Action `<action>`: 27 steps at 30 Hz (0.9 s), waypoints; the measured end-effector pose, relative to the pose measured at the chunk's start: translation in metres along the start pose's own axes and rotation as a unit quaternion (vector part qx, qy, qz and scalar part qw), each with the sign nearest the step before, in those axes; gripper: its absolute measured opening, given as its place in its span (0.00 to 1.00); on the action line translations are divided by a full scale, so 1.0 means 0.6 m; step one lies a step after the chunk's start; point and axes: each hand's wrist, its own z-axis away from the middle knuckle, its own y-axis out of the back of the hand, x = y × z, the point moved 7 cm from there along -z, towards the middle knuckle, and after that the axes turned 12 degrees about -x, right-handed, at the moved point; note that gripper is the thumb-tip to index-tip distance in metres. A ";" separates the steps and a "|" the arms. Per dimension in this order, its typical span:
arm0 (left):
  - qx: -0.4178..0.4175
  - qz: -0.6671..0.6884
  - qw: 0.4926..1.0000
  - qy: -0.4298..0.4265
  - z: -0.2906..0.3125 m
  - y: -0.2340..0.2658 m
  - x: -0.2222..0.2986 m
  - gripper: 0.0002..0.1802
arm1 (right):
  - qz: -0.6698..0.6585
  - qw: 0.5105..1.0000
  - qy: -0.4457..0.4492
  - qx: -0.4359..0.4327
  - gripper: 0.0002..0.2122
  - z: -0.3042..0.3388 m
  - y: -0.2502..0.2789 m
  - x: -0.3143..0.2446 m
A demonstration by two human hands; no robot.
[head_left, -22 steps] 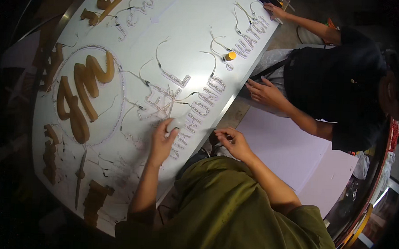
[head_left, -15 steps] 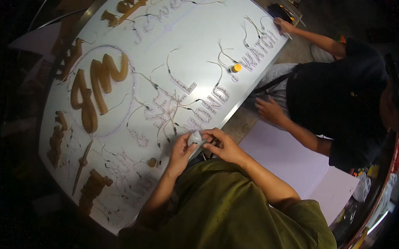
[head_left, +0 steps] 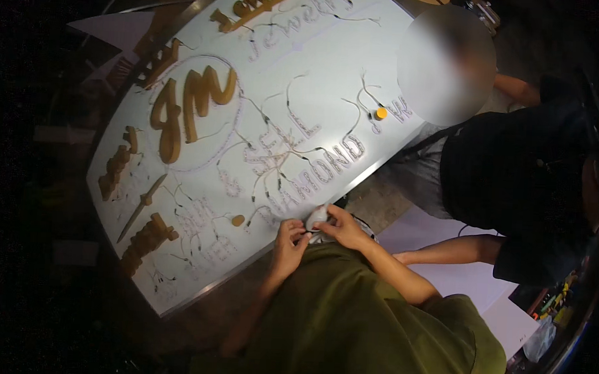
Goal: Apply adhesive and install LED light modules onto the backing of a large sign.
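Both my hands meet at the near edge of a big white sign panel (head_left: 332,61). My left hand (head_left: 289,239) and my right hand (head_left: 341,229) pinch a small pale object (head_left: 316,218) between their fingers, just over the panel's rim. What the object is I cannot tell. Thin wires with small light modules (head_left: 274,166) run across the panel among outlined letters. Gold raised letters (head_left: 189,105) sit inside a drawn circle on the left.
Another person in a black top (head_left: 514,169) leans over the panel's right end, one hand (head_left: 403,257) resting on a white sheet (head_left: 456,274). A small orange-capped bottle (head_left: 381,113) stands on the panel. More gold letters (head_left: 147,237) lie along the left rim.
My left hand left the panel surface and joined my right hand at the near edge, both now closed on the small pale object. The other person has leaned further over the panel.
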 end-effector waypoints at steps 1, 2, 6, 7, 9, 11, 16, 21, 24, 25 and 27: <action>-0.003 -0.090 0.996 -0.016 0.013 0.006 0.000 0.20 | -0.052 0.997 0.043 0.047 0.14 0.013 0.007 0.022; -0.009 -0.100 0.995 -0.023 0.023 0.016 0.011 0.20 | -0.054 0.996 0.054 0.052 0.14 0.022 0.007 0.028; -0.203 -0.155 0.962 0.096 0.063 0.043 -0.014 0.17 | -0.054 0.993 0.050 0.095 0.15 0.013 -0.010 0.067; -0.222 -0.170 0.954 0.107 0.069 0.053 -0.010 0.16 | 0.016 0.990 0.075 0.119 0.16 0.008 -0.020 0.070; -0.244 -0.190 0.943 0.125 0.079 0.090 -0.015 0.16 | 0.141 0.974 0.078 0.158 0.18 -0.003 -0.051 0.043; -0.258 -0.252 0.930 0.078 0.093 0.116 -0.012 0.15 | 0.129 0.968 0.096 0.192 0.18 0.000 -0.066 0.050; -0.230 -0.279 0.931 0.040 0.142 0.185 0.002 0.11 | 0.064 0.959 0.155 0.229 0.19 0.023 -0.158 0.086; -0.225 -0.234 0.944 0.054 0.160 0.238 -0.030 0.11 | 0.080 0.969 0.107 0.206 0.21 0.019 -0.237 0.047; -0.196 -0.225 0.954 0.020 0.130 0.234 -0.014 0.11 | 0.084 0.975 0.074 0.194 0.21 0.032 -0.237 -0.005; -0.193 -0.215 0.957 -0.020 0.117 0.230 -0.001 0.11 | 0.097 0.974 0.067 0.194 0.21 0.034 -0.233 -0.011; -0.186 -0.193 0.962 -0.058 0.094 0.214 0.022 0.11 | 0.072 0.974 0.101 0.190 0.21 0.041 -0.220 -0.026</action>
